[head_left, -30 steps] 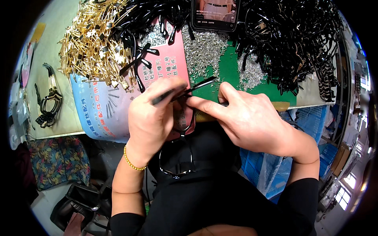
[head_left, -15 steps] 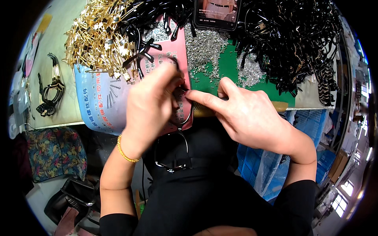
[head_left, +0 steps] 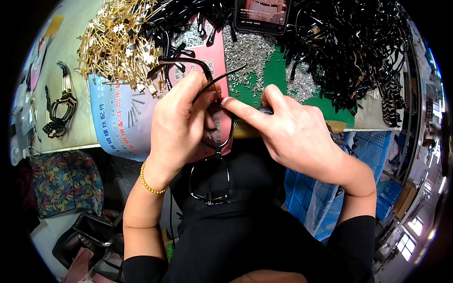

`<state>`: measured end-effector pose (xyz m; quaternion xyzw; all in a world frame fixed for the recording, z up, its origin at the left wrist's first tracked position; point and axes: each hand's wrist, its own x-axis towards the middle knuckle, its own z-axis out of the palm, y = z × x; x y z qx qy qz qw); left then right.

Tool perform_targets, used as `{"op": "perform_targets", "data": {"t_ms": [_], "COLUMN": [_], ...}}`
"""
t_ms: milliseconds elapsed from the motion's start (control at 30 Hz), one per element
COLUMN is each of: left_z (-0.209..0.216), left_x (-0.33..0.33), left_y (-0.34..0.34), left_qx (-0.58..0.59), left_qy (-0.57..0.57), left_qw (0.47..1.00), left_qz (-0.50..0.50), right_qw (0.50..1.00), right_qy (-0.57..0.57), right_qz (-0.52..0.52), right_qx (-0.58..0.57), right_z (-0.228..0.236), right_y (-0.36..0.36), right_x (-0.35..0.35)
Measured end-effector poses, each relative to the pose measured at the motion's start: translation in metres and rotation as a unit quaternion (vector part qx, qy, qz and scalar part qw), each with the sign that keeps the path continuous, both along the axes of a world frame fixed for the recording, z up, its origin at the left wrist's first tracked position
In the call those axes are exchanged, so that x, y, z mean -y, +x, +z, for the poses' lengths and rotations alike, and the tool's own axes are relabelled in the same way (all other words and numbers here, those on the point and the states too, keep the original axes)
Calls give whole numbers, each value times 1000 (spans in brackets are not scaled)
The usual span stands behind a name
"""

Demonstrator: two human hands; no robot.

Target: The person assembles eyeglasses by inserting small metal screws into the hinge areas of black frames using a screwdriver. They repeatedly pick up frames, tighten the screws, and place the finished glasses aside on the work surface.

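Observation:
My left hand is closed around a black eyeglass frame, pinching it near the hinge. One round rim hangs below the hand, over my black clothing. A slim black temple slants up and right from between the fingers. My right hand points its index finger left, its tip at the hinge beside my left fingertips. The thumb is raised and the other fingers curl under, where a small dark piece shows; its kind is mostly hidden. Small silver screws lie in a heap just beyond.
Gold temples are piled at the far left, black temples at the far right. A phone lies at the back. Folded eyeglasses rest at left. Beneath are a printed sheet and a green mat; blue crates stand below right.
The eyeglass frame has turned in my left hand: a temple now sticks out up and right, and the hanging rim has swung slightly right. My right index finger has shifted up a little.

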<state>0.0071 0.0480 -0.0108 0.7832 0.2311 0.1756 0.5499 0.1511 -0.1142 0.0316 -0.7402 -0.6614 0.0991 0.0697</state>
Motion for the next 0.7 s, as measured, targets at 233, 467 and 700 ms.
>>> {"op": "perform_targets", "data": {"t_ms": [233, 467, 700], "left_z": [1, -2, -2], "left_x": [0, 0, -2], "left_y": [-1, -2, -1], "left_qx": [-12, 0, -3], "left_qy": [-25, -49, -51], "left_qw": [1000, 999, 999], "left_qz": [3, 6, -6], "right_qw": [1000, 999, 993], "right_qy": [17, 4, 49], "right_qz": [1, -6, 13], "right_qx": [18, 37, 110], "right_z": [-5, -4, -14], "right_y": [-3, -6, -7], "right_x": [1, 1, 1]}}
